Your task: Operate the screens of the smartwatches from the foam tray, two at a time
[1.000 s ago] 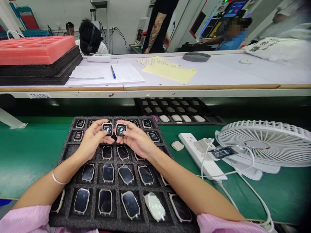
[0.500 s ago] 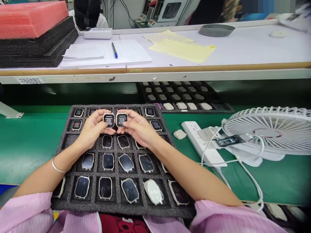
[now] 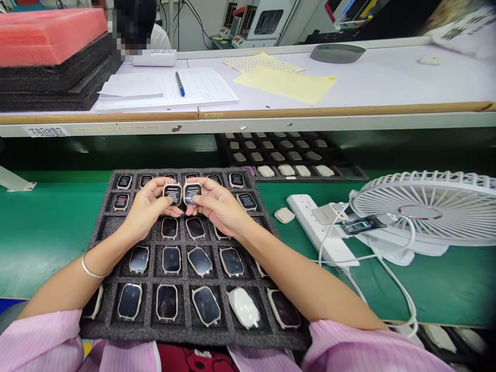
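A black foam tray (image 3: 101, 226) lies on the green belt in front of me, its pockets filled with several cream-cased smartwatch bodies. My left hand (image 3: 145, 212) pinches one watch body (image 3: 172, 193) above the tray's far rows; its screen is lit with text. My right hand (image 3: 219, 208) holds a second watch body (image 3: 192, 192) right beside it, also lit. The two watches nearly touch. One watch (image 3: 243, 308) in the near row lies face down, showing its white back.
A white fan (image 3: 424, 207) lies at the right with a power strip (image 3: 323, 229), cables and a small loose part (image 3: 284, 215). A second tray of watch bodies (image 3: 282, 155) sits under the shelf. Papers, a blue pen (image 3: 180, 83) and stacked foam (image 3: 50, 62) lie on the shelf; a person sits beyond.
Both watch screens changed from a coloured graphic to text. My hands stay together over the tray's far rows; my view tilted downward.
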Demonstrator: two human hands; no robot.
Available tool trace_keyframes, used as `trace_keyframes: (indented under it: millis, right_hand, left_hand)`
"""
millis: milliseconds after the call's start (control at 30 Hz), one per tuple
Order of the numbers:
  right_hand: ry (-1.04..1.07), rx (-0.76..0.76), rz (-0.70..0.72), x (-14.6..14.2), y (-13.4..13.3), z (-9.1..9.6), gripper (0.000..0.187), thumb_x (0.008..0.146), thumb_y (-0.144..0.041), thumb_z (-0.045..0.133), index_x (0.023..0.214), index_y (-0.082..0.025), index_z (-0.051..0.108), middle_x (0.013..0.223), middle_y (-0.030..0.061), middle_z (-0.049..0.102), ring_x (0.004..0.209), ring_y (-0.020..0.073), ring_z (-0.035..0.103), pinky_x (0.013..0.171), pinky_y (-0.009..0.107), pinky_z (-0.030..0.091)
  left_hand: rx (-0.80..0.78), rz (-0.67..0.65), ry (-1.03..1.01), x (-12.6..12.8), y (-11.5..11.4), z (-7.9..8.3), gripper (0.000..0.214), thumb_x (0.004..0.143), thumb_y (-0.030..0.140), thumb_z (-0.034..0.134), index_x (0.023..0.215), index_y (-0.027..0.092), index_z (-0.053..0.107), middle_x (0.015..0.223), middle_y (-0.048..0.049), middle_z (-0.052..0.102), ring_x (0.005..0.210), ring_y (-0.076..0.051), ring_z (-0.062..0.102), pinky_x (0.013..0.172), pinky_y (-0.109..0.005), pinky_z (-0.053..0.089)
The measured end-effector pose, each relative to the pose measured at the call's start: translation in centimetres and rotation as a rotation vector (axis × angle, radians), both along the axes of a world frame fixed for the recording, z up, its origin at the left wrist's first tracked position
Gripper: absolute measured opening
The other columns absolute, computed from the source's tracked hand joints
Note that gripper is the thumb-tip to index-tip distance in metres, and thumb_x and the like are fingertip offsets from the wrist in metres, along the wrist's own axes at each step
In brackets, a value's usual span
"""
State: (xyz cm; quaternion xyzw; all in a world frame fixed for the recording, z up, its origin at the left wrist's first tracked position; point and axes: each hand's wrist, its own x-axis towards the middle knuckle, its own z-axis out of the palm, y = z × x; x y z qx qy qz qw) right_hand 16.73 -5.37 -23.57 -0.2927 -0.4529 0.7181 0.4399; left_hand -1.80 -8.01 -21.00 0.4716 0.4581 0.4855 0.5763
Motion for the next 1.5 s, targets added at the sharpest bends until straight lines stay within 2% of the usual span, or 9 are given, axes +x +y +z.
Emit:
trace_keyframes:
  millis: [300, 567, 633, 700, 767, 833, 1133, 1267, 1500]
  right_hand:
    - [-0.005, 0.026, 0.012, -0.11, -0.13, -0.01, 0.040, 0.075, -0.016, 0.074, 0.112, -0.023, 0.061, 0.081, -0.0040, 0.070, 0.063, 0.0115, 0.067, 0.065, 0.027, 0.052]
    - [0.004, 0.078, -0.006, -0.35, -0.12, -0.15, 0.051, 0.071, -0.013, 0.077, 0.118, -0.024, 0.059, 0.088, -0.0040, 0.068, 0.063, 0.0099, 0.066, 0.063, 0.026, 0.049]
    - [0.004, 0.057, -0.009, -0.44, -0.09, -0.15, 0.043, 0.074, -0.018, 0.079, 0.112, -0.023, 0.060, 0.086, -0.0038, 0.068, 0.061, 0.0092, 0.065, 0.062, 0.025, 0.048]
    - [0.021, 0.011, -0.008, -0.53, -0.04, -0.14, 0.034, 0.078, -0.030, 0.078, 0.106, -0.022, 0.061, 0.081, -0.0039, 0.067, 0.057, 0.0092, 0.063, 0.060, 0.026, 0.048]
    - [0.044, -0.036, -0.005, -0.61, 0.02, -0.11, 0.033, 0.080, -0.040, 0.076, 0.103, -0.021, 0.062, 0.077, -0.0036, 0.067, 0.054, 0.0100, 0.062, 0.059, 0.027, 0.048]
    - [0.062, -0.057, -0.009, -0.64, 0.06, -0.07, 0.036, 0.079, -0.045, 0.076, 0.102, -0.021, 0.062, 0.077, -0.0031, 0.067, 0.053, 0.0107, 0.062, 0.059, 0.028, 0.048]
    - [0.005, -0.022, -0.026, -0.51, -0.16, -0.08, 0.041, 0.072, -0.038, 0.085, 0.102, -0.022, 0.062, 0.078, -0.0044, 0.067, 0.054, 0.0094, 0.062, 0.060, 0.026, 0.043]
    - [-0.022, -0.009, -0.033, -0.53, -0.17, -0.11, 0.040, 0.074, -0.037, 0.084, 0.104, -0.022, 0.062, 0.078, -0.0039, 0.067, 0.055, 0.0097, 0.062, 0.060, 0.027, 0.044]
    - [0.000, 0.004, -0.020, -0.54, -0.39, 0.12, 0.039, 0.070, -0.019, 0.080, 0.105, -0.022, 0.062, 0.081, -0.0047, 0.068, 0.059, 0.0101, 0.064, 0.063, 0.028, 0.046]
  left_hand:
    - [-0.003, 0.026, -0.013, 0.05, 0.01, -0.03, 0.036, 0.071, 0.020, 0.071, 0.105, 0.017, 0.058, 0.091, 0.0012, 0.069, 0.057, -0.013, 0.074, 0.058, -0.025, 0.063]
    - [0.002, 0.025, -0.054, 0.04, -0.02, 0.11, 0.044, 0.064, 0.014, 0.072, 0.106, 0.017, 0.059, 0.096, 0.0007, 0.069, 0.061, -0.014, 0.075, 0.063, -0.027, 0.063]
    - [-0.003, 0.021, -0.049, 0.05, -0.05, 0.05, 0.041, 0.067, 0.020, 0.075, 0.106, 0.017, 0.060, 0.094, 0.0004, 0.069, 0.060, -0.015, 0.075, 0.061, -0.027, 0.063]
    - [-0.019, 0.014, -0.059, 0.04, -0.09, 0.03, 0.037, 0.075, 0.033, 0.074, 0.104, 0.017, 0.060, 0.088, 0.0000, 0.069, 0.059, -0.017, 0.074, 0.059, -0.028, 0.062]
    - [-0.035, 0.007, -0.080, 0.02, -0.18, 0.11, 0.039, 0.080, 0.044, 0.070, 0.104, 0.016, 0.061, 0.084, -0.0007, 0.069, 0.058, -0.018, 0.074, 0.059, -0.030, 0.061]
    - [-0.048, 0.003, -0.100, 0.01, -0.31, 0.27, 0.041, 0.079, 0.047, 0.070, 0.104, 0.015, 0.061, 0.084, -0.0016, 0.070, 0.059, -0.019, 0.075, 0.060, -0.031, 0.061]
    - [-0.042, 0.009, -0.075, 0.13, -0.79, 0.63, 0.037, 0.070, 0.030, 0.072, 0.103, 0.018, 0.062, 0.085, 0.0014, 0.068, 0.060, -0.019, 0.075, 0.062, -0.031, 0.062]
    - [-0.038, 0.013, -0.048, 0.21, -0.78, 0.56, 0.037, 0.069, 0.030, 0.072, 0.103, 0.018, 0.062, 0.084, 0.0015, 0.068, 0.058, -0.018, 0.075, 0.061, -0.030, 0.061]
    - [-0.031, 0.008, -0.086, -0.12, -0.57, 0.36, 0.037, 0.070, 0.029, 0.070, 0.104, 0.017, 0.063, 0.087, 0.0000, 0.070, 0.060, -0.019, 0.075, 0.062, -0.032, 0.062]
